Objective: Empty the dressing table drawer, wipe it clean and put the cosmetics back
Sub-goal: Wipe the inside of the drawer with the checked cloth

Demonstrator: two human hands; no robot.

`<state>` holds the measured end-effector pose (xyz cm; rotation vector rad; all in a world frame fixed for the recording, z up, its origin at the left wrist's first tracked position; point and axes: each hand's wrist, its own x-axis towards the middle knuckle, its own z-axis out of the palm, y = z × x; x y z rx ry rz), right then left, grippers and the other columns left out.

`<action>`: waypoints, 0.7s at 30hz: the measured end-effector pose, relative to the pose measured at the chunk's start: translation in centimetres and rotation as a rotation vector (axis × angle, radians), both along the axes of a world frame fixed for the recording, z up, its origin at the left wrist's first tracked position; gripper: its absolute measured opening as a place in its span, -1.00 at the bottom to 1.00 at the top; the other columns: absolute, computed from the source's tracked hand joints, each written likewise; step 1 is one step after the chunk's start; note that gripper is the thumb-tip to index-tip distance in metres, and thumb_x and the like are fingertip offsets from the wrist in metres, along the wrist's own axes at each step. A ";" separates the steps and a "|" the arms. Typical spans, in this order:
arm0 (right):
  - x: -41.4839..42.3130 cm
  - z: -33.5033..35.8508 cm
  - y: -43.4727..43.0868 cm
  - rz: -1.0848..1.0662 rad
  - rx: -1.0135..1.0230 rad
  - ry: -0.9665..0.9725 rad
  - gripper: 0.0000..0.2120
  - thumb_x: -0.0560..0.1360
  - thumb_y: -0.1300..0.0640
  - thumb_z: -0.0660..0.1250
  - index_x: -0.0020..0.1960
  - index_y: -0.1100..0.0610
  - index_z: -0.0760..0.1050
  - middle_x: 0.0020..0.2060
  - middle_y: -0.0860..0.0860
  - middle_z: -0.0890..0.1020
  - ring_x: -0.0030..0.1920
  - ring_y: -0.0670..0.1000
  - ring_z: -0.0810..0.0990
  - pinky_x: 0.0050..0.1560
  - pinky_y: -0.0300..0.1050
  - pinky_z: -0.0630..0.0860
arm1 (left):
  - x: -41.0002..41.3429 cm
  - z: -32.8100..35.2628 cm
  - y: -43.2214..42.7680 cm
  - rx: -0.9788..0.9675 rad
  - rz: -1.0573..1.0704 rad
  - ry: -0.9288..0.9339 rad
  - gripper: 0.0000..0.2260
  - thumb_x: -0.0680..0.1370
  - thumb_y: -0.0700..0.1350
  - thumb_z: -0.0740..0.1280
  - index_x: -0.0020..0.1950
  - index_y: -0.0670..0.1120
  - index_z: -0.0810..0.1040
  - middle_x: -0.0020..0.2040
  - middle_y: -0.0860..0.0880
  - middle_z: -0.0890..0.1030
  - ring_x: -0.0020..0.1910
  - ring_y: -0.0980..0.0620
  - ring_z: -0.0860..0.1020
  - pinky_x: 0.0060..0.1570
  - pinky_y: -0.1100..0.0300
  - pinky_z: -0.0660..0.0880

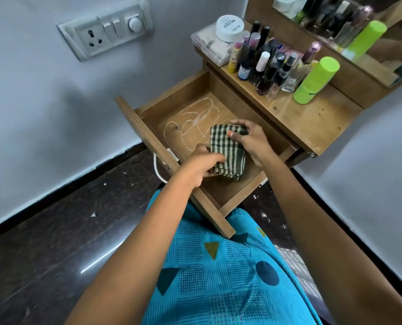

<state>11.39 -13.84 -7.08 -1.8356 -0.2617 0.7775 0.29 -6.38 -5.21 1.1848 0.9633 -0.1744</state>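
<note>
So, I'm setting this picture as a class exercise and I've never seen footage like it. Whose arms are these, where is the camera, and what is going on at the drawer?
There is no machine here: a person wears a camera on the head, looking down along both arms. The left hand and right hand together grip a folded checked cloth inside the open drawer, whose wooden floor shows white streaks. The cosmetics stand on the dressing table top, among them a green bottle, with a white jar on a clear box beside them, in front of a mirror.
</note>
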 end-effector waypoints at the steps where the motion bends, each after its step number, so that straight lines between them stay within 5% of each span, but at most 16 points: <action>1: 0.4 -0.5 0.6 0.044 -0.044 -0.031 -0.70 0.46 0.35 0.32 0.18 0.20 0.47 0.17 0.14 0.54 0.10 0.01 0.50 0.14 -0.11 0.48 | 0.4 -0.3 0.0 0.005 0.009 0.023 -0.82 0.48 -0.37 0.26 -0.05 -0.10 0.40 -0.20 -0.03 0.49 -0.23 0.09 0.49 -0.20 0.19 0.52; 4: 1.5 -2.0 2.3 0.139 -0.147 -0.080 -0.67 0.46 0.34 0.32 0.21 0.18 0.45 0.21 0.12 0.52 0.18 0.05 0.48 0.22 -0.11 0.43 | 1.6 -1.3 0.5 0.023 0.046 0.086 -0.62 0.48 -0.37 0.25 0.27 -0.18 0.30 -0.03 -0.10 0.49 -0.09 0.01 0.50 -0.26 0.18 0.52; 9: 3.3 -3.9 4.4 0.241 -0.157 -0.152 -0.64 0.41 0.42 0.34 0.18 0.25 0.48 0.23 0.12 0.50 0.26 0.07 0.45 0.24 -0.23 0.34 | 3.2 -2.3 1.2 0.119 0.068 0.129 -0.61 0.51 -0.28 0.27 0.30 -0.17 0.25 0.13 -0.13 0.48 -0.05 -0.01 0.44 -0.27 0.18 0.48; 12: 3.8 -4.5 5.0 0.269 -0.239 -0.275 -0.65 0.38 0.40 0.38 0.15 0.26 0.49 0.21 0.16 0.47 0.25 0.10 0.43 0.24 -0.23 0.32 | 3.2 -2.9 1.7 0.239 0.014 0.141 -0.60 0.50 -0.22 0.29 0.30 -0.15 0.25 0.18 -0.13 0.48 0.10 -0.06 0.48 -0.02 0.12 0.51; 17: 1.3 -3.6 4.4 0.346 -0.564 -0.758 -0.59 0.49 0.22 0.30 0.33 0.14 0.37 0.34 0.10 0.32 0.35 0.12 0.25 0.36 -0.01 0.23 | 2.0 -1.8 2.2 0.870 -0.188 0.156 -0.63 0.55 -0.13 0.25 0.34 -0.14 0.32 0.27 -0.13 0.45 0.20 -0.10 0.48 0.13 0.10 0.46; 21: -2.4 -4.1 3.8 0.478 -0.628 -0.735 -0.42 0.55 0.09 0.22 0.47 0.21 0.08 0.47 0.16 0.07 0.48 0.15 0.03 0.45 0.03 0.08 | 0.3 -0.9 3.7 1.249 -0.080 0.179 -0.65 0.57 -0.12 0.20 0.35 -0.13 0.36 0.35 -0.12 0.39 0.32 -0.08 0.36 0.31 0.10 0.34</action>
